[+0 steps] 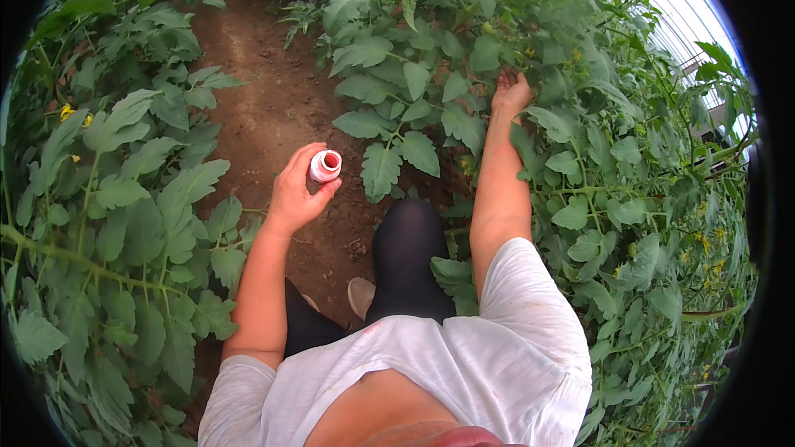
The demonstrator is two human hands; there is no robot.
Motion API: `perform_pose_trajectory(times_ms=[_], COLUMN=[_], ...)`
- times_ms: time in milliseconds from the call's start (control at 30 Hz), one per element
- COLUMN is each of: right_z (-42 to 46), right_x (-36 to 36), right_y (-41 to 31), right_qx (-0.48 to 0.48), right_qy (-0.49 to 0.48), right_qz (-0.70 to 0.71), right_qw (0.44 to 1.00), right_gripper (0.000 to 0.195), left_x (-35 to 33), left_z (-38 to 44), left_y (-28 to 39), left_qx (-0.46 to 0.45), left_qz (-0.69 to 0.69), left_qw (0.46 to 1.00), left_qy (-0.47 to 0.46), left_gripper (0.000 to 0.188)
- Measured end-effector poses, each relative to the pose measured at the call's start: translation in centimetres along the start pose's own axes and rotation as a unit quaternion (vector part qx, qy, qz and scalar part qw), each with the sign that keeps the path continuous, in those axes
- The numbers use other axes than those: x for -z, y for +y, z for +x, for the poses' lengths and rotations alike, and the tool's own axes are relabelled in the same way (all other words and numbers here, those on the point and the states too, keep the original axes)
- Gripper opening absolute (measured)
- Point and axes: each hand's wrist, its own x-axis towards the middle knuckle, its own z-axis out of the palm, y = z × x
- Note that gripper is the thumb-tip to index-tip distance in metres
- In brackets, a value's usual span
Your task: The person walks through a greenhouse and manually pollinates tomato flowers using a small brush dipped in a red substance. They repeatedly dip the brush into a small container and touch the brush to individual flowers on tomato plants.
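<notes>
My left hand (298, 189) holds a small white plastic bottle (325, 166) by its side, over the soil path; its uncapped mouth faces up and shows a reddish inside. My right hand (512, 92) reaches into the tomato plants (428, 87) on the right, palm turned up. Leaves partly cover its fingertips, and whether they touch or hold a stem cannot be told. Just above that hand hangs a small green tomato (488, 28), with yellow tomato flowers (529, 53) close by.
A bare soil path (267, 81) runs between two rows of leafy plants. On the left, a thick tomato stem (81, 257) stretches toward my left forearm. My dark-clad knee (410, 248) is near the right row's leaves. The greenhouse's ribbed cover (683, 6) shows at upper right.
</notes>
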Motion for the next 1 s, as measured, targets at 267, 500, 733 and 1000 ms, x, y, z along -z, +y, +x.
perform_pose_trajectory(times_ms=[267,500,733,1000], right_z=[0.0,-2.4,-7.9,-25.9], right_x=[1.0,0.9,0.4,-8.0], right_y=[-0.3,-1.7,-2.9,-1.9], right_qx=[0.005,0.100,-0.009,0.095], right_qy=[0.006,0.064,0.116,-0.547], right_qz=[-0.029,-0.050,0.026,-0.303], right_qw=[1.000,0.992,0.993,0.775], right_gripper=[0.024,0.029,0.030,0.022], left_x=[-0.1,-0.1,-0.2,0.0], left_z=[0.1,0.1,0.2,0.3], left_y=[0.3,0.4,1.7,3.0], left_qx=[0.012,0.006,-0.051,-0.055], left_qz=[0.002,0.002,-0.020,-0.049], left_qw=[1.000,1.000,0.998,0.997], left_qy=[-0.007,-0.007,-0.007,0.000], left_gripper=[0.052,0.052,0.048,0.048])
